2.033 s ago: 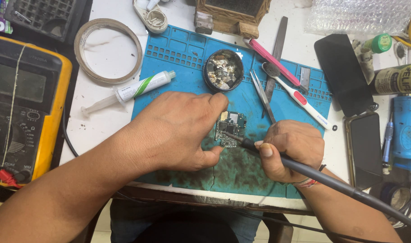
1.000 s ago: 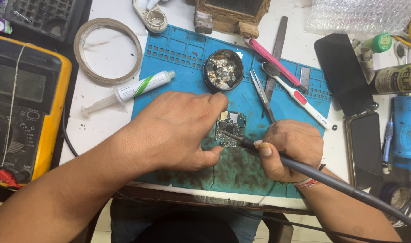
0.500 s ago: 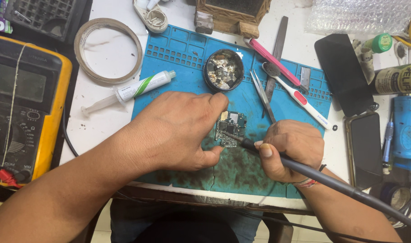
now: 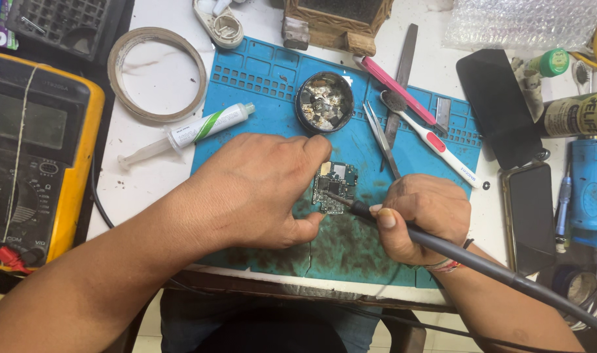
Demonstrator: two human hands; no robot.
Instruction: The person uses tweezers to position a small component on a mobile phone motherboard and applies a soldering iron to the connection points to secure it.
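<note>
The right hand (image 4: 424,216) has a pen-style grip, closed around the dark, slim soldering iron (image 4: 442,245), fingers bunched low near the front end so the fine metal tip rests on the small green-and-black circuit board (image 4: 333,187). Its thick grey cord runs back past the wrist toward the lower right. The left hand (image 4: 256,189) lies curled over the board's left side; thumb and forefinger appear to pinch or pin its edges, though the palm hides the exact contact, so how firmly it is held cannot be told.

The board lies flat near the middle of the blue silicone repair mat (image 4: 266,78) on the white worktop (image 4: 148,176). It looks thin, rigid and very light, crowded with tiny components, so probably fragile and prone to sliding; the bare edges seem the safest place to hold it, away from the parts. The iron looks stiff, its tip presumably hot, best held on the insulated shaft.

The mat is soft-looking, moulded with small compartments along its top and smudged dark below the board. Just above the board sits a round black tin of metal scraps (image 4: 324,102). Right of it lie steel tweezers (image 4: 381,138), and at the left a white syringe tube with a green stripe (image 4: 194,133).
</note>
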